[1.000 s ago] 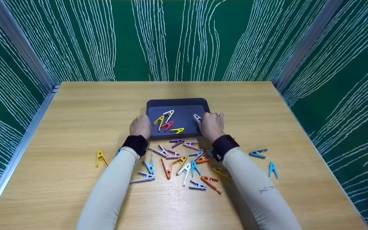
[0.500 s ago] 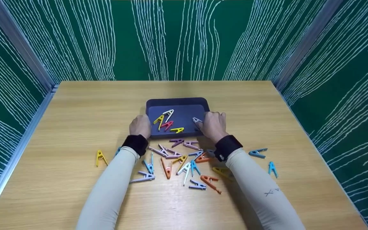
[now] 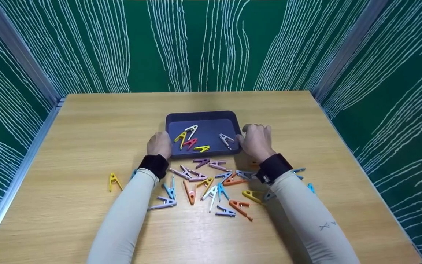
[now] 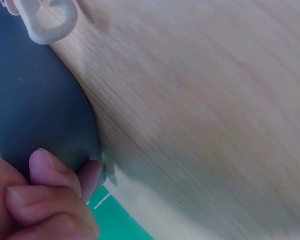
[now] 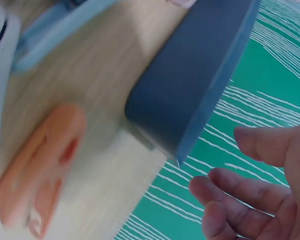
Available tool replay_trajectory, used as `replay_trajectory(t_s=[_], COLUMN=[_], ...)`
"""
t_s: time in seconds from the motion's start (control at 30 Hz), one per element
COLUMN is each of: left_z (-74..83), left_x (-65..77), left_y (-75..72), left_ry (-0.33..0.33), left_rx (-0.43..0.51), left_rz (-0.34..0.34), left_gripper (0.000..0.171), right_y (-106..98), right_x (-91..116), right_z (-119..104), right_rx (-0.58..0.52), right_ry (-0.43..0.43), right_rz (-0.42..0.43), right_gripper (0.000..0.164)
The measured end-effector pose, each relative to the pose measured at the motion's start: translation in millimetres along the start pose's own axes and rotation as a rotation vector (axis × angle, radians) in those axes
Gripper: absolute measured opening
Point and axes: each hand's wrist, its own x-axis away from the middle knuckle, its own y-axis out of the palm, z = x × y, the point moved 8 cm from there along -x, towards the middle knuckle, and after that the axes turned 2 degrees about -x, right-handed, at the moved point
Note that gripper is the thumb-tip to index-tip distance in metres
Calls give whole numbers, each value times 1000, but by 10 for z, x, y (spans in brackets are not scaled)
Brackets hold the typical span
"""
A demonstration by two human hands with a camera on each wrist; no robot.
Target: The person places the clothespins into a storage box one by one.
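A dark grey-blue tray stands on the table, holding several plastic clothespins: a white one, a red one, two yellow ones and a pale lilac clothespin on the right. My left hand grips the tray's left side; in the left wrist view its curled fingers pinch the rim. Just right of the tray is my right hand. In the right wrist view this hand has thumb and fingers spread apart, holding nothing, and is apart from the tray wall.
Many clothespins in mixed colours lie scattered in front of the tray, such as an orange one and a purple one. A yellow clothespin lies farther left. Green walls with white lines border the wooden table.
My right hand has let go of the pale lilac clothespin inside the tray and moved right, off the tray's right side. The left hand stays on the left side.
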Motion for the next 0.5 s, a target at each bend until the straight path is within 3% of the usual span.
replay_trajectory(t_s=[0.27,0.5], left_z=[6,-4], left_x=[19,15], left_y=[-12,-17], left_ry=[-1,-15], left_rx=[-6,-5], left_rz=[5,-3], left_gripper=[15,17], right_y=[-149,-25], right_x=[92,209], right_z=[168,363], right_rx=[1,33], right_ry=[-14,-5], right_rz=[-44,-270], right_gripper=[27,31])
